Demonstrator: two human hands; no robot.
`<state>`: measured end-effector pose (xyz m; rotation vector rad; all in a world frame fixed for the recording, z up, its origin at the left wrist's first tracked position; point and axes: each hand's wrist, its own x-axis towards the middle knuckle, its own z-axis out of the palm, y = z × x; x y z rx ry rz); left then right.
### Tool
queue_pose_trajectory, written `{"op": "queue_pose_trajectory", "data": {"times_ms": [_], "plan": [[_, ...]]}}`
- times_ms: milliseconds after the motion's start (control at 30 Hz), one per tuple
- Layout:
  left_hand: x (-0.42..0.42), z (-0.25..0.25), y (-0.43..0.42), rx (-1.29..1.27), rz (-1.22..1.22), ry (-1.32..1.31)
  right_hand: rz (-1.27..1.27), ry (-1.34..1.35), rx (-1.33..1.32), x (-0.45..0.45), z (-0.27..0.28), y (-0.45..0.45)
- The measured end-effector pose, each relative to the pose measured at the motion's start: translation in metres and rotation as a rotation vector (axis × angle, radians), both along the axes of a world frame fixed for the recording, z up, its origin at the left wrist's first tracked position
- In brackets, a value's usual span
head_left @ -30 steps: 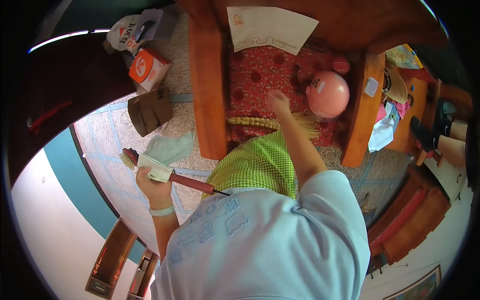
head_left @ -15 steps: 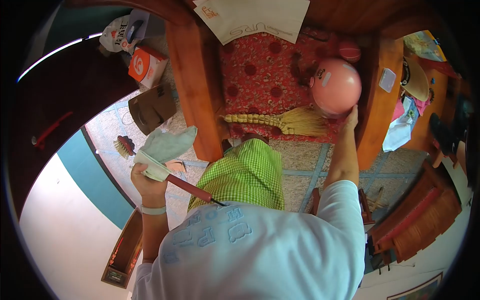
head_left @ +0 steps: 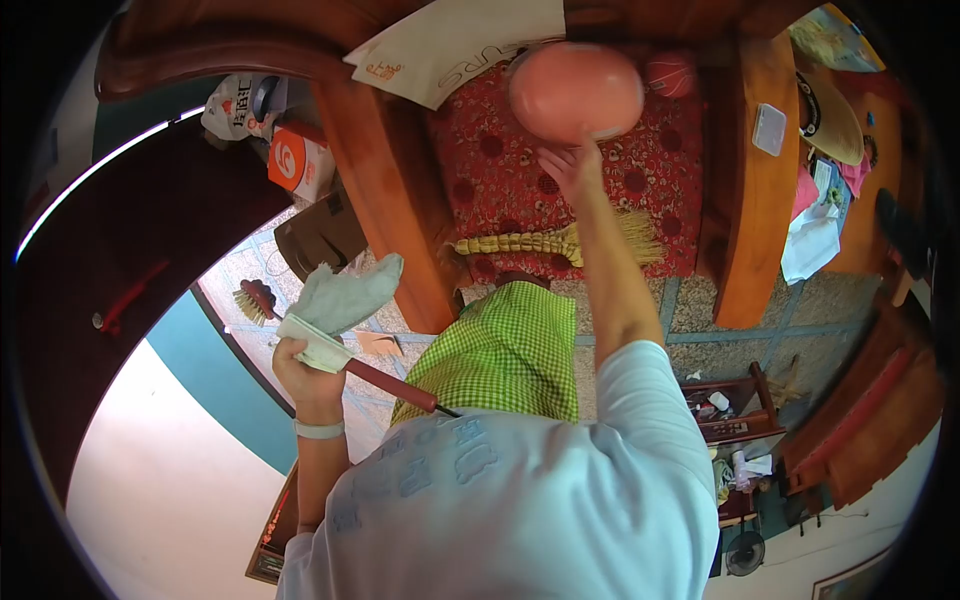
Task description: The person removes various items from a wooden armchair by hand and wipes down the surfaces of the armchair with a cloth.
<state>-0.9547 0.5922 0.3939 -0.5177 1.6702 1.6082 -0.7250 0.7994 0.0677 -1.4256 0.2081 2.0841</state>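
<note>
In the head view, the right hand (head_left: 575,172) reaches over the bench's red cushion (head_left: 500,190), fingers spread and close to a pink helmet-like dome (head_left: 575,92); blur hides whether they touch. The dome is towards the bench's back edge, just beside a small red ball (head_left: 671,74). A straw hand broom (head_left: 540,241) lies along the cushion's front edge, handle end by the left armrest (head_left: 385,205). The left hand (head_left: 305,375), beyond the bench's front left corner, has its fingers closed round a red-handled brush (head_left: 390,384) and white cloth (head_left: 320,345). A pale rectangular case (head_left: 769,130) rests on the right armrest (head_left: 745,230).
</note>
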Motion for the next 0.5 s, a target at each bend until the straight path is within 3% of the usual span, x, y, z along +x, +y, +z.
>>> {"op": "queue_pose_trajectory", "data": {"times_ms": [100,267,333,400,500], "plan": [[0.0,0.006,0.0,-0.003,-0.002,0.011,-0.153,0.07,0.044,-0.009,-0.004,-0.011],[-0.006,0.003,-0.011,0.042,-0.011,-0.011,0.098,-0.036,-0.004,0.021,-0.01,-0.018],[-0.004,0.003,-0.011,0.043,-0.014,-0.028,0.305,-0.21,0.069,0.045,-0.003,-0.022],[0.002,0.0,-0.011,0.02,0.033,-0.013,0.354,-0.283,0.034,0.079,-0.01,-0.03],[-0.014,-0.003,-0.038,-0.014,0.006,-0.007,0.472,-0.335,-0.12,0.083,-0.023,-0.1]]}}
